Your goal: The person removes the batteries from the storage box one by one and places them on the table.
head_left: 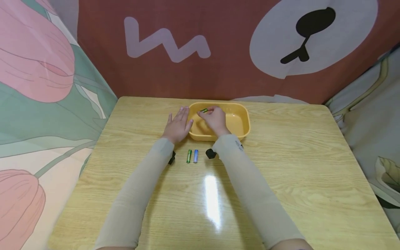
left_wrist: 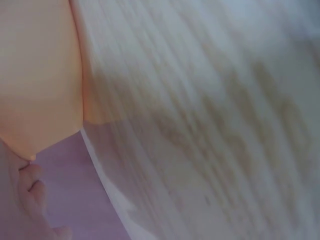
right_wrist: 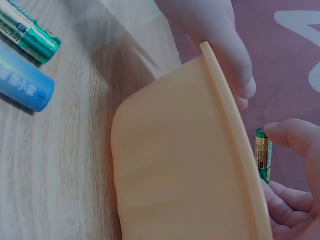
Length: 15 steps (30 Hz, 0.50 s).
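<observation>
The right hand (head_left: 216, 121) pinches a green-gold battery (head_left: 204, 110) over a yellow tub (head_left: 204, 137). The left hand (head_left: 176, 127), fingers straight, is at the tub's left end.

- In the head view, the bare right hand (head_left: 216, 121) hid part of the yellow rectangular plastic basin (head_left: 241, 121).
- The right wrist view's left edge cut off the blue cylindrical battery (right_wrist: 25, 80) and the green cylindrical battery (right_wrist: 29, 32) beside it.
- The pale wood-grain tabletop (left_wrist: 200, 100) was blurred (badly smeared) in the left wrist view.
</observation>
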Each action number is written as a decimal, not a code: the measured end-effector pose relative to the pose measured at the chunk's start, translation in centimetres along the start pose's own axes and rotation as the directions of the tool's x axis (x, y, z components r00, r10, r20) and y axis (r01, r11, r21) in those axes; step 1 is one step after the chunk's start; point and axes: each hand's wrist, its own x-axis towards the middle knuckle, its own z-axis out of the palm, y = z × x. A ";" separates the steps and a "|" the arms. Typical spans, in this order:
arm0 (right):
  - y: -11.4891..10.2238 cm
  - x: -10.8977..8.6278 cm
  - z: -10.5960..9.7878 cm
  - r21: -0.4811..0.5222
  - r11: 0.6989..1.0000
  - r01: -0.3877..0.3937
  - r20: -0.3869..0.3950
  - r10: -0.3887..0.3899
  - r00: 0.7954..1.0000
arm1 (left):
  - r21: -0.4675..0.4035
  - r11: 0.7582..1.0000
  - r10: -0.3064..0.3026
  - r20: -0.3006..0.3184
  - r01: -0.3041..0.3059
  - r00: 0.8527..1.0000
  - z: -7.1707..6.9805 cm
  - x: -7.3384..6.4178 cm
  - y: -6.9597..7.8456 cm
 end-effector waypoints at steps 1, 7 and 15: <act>0.1 -0.1 -0.1 -0.001 1.000 0.009 -0.006 -0.009 1.000 | 0.000 1.000 0.003 -0.002 -0.003 1.000 0.0 0.0 0.0; 0.3 -1.2 -0.1 0.018 0.998 0.058 -0.043 -0.057 0.997 | 0.001 1.000 -0.001 0.002 0.001 1.000 -0.1 -0.1 0.1; 0.4 -2.8 -0.7 0.041 0.987 0.154 -0.059 -0.152 0.987 | -0.006 1.000 -0.009 0.009 0.009 1.000 -0.4 -0.3 0.4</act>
